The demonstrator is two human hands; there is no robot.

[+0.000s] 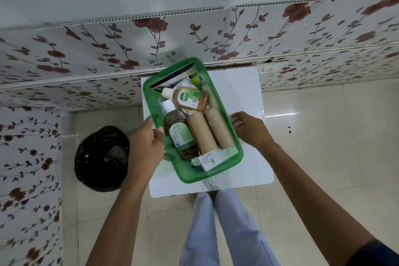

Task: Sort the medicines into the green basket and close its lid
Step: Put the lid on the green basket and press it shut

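Right, head cam, only view I've got. My left hand (149, 138) has its grip closed on the left rim of the green basket (185, 170), thumb over the edge, w/ the basket sitting skewed on the white tabletop (244, 90). My right hand (250, 129) sits just beside the right wall, fingers curled; can't tell if it's touching or gripping, that side's blurred. Inside: a Dettol bottle (187, 98) lying across the far half, a second brown bottle (180, 134) lengthwise by the left wall, two tan rolls (210, 131) next to it, a small white carton (213, 157) at the near end, some foil packs further back. Looks like sorting's done, lid's the step left, but I see no lid in shot.

Risks, imo: the carton rides up on the near rim, so a lid could jam on it. One-sided hold + loose bottles means a tilt rolls them. A black bin (101, 157) sits on the floor left of the tabletop.
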